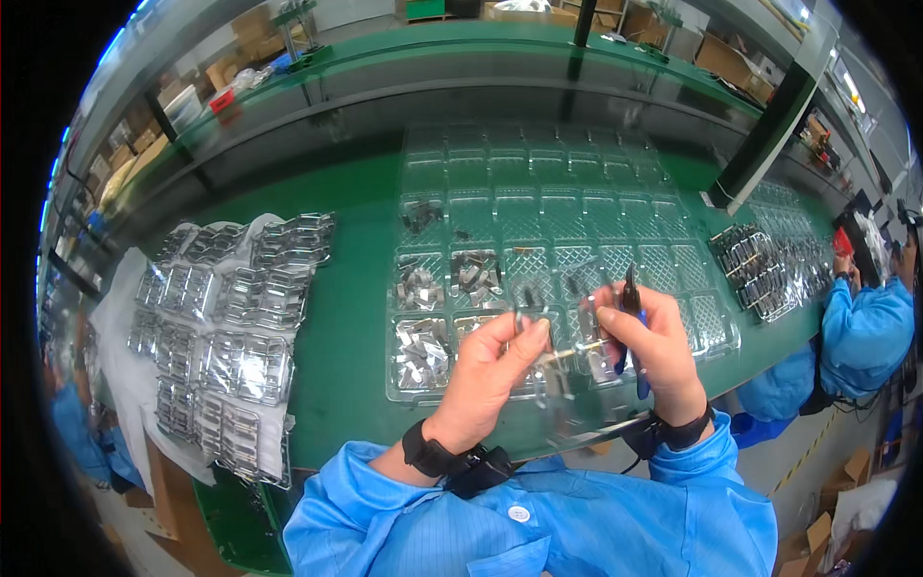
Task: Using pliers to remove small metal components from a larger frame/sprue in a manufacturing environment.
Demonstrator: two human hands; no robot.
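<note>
My left hand (pixel 495 370) is closed, thumb and fingers pinching a thin metal part (pixel 553 358) that is smeared by motion. My right hand (pixel 656 348) is wrapped round blue-handled pliers (pixel 631 306), their dark jaws pointing away from me. Its thumb and forefinger also pinch near the blurred metal, whose exact shape I cannot make out. Beneath both hands lies a clear plastic compartment tray (pixel 567 223). Small silvery metal pieces (pixel 421 354) fill its near-left compartments, with darker pieces (pixel 420 215) farther back.
Stacked metal frames (pixel 245 365) lie on white wrapping at the left of the green table (pixel 351 288). More frames (pixel 755 269) sit at the right, beside a dark post (pixel 774 135). A person in blue (pixel 868 332) works at the far right. A shelf (pixel 461 43) crosses the back.
</note>
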